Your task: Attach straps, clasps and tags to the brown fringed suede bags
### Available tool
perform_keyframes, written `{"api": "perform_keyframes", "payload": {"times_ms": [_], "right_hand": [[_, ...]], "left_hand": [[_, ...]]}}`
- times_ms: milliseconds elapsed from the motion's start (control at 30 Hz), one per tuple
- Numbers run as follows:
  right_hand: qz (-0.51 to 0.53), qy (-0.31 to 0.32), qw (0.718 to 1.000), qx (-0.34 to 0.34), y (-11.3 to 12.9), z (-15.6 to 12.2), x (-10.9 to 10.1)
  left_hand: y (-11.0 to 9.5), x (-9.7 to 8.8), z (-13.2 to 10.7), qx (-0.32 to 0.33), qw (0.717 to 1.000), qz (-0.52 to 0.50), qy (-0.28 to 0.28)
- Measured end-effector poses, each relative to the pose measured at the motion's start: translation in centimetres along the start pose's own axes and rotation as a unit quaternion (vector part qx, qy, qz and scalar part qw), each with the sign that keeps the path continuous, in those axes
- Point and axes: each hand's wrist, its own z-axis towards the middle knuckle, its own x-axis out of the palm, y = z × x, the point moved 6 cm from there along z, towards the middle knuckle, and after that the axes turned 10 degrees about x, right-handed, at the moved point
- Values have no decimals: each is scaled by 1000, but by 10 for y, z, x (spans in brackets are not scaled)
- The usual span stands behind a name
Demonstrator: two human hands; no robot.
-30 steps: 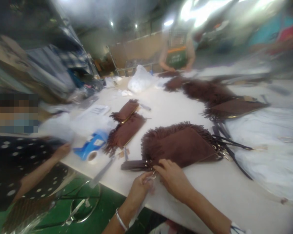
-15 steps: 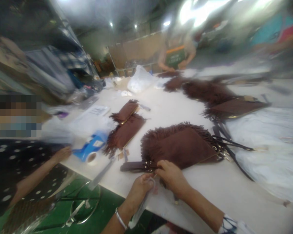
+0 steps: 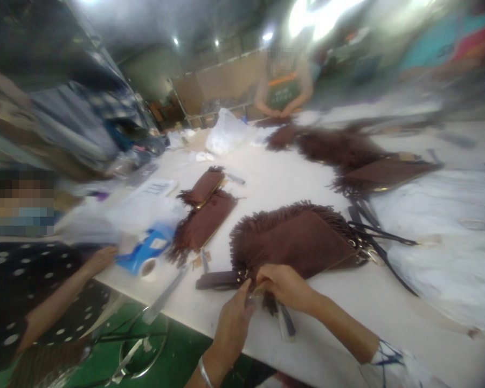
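A brown fringed handbag (image 3: 307,242) lies flat before me, its dark wrist strap (image 3: 218,279) sticking out to the left. At the bag's near edge, my left hand (image 3: 232,320) has its fingers together beside the strap's metal rings. My right hand (image 3: 285,285) pinches at the same spot, close to the left fingertips. What lies between the fingers is small and blurred. Below the right hand, a dark strip in clear plastic (image 3: 285,320) points toward the table's front edge.
Two brown fringed pouches (image 3: 212,218) lie left of the bag, near a blue tape dispenser (image 3: 143,250). More brown bags (image 3: 388,175) sit at the back right. White plastic (image 3: 440,231) covers the right side. A co-worker's hand (image 3: 101,260) rests at the left; another person works opposite.
A clear plastic strip that hung below my left hand no longer hangs there. The plastic-wrapped dark strip below my right hand now shows more. My left fingers have straightened somewhat.
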Motion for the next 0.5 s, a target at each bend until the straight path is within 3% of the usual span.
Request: {"api": "perform_keyframes", "payload": {"times_ms": [100, 200, 267, 333, 400, 500], "right_hand": [[2, 10, 1000, -14, 3, 0, -1], [-6, -2, 1000, -24, 4, -2, -2], [-9, -12, 999, -33, 4, -5, -1], [-8, -20, 999, -40, 4, -8, -1], [-5, -23, 999, -43, 4, -10, 0], [-13, -14, 999, -47, 5, -11, 3]], "left_hand": [[-2, 2, 3, 8, 1000, -15, -11], [4, 6, 5, -28, 990, -134, -34], [8, 15, 6, -75, 956, -283, -14], [9, 23, 7, -116, 903, -413, 16], [7, 26, 8, -141, 868, -476, 27], [4, 24, 9, -137, 864, -485, 17]]}}
